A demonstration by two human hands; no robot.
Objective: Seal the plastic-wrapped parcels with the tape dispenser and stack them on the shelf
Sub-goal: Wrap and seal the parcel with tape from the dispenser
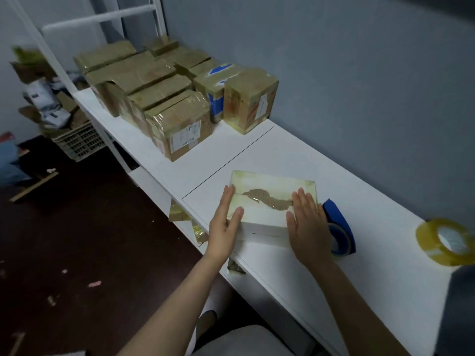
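Head view: a flat white parcel lies on the white tabletop, near its front edge. It is wrapped in yellowish clear film, and a ragged tear across its top shows brown corrugated card.

The left hand lies against the parcel's left end. Its fingers are straight and held together, the thumb rests on the top face, and nothing is curled round the parcel. The right hand lies flat over the parcel's right end, fingers stretched out and slightly spread, pressing rather than gripping.

Just right of the parcel, partly behind the right hand, a roll of blue tape stands on its edge. Well to the right of the parcel, a roll of yellowish clear tape rests tilted on the tabletop.

Beyond the parcel and to its left, along the grey-blue wall, a group of brown taped parcels stands packed closely together. One of them bears blue tape, and some carry white labels.

Below the parcel's left side, scraps of yellowish tape hang from the front edge of the tabletop. Far to the left of the parcel, down on the dark floor, a slatted basket holds cardboard and packets.
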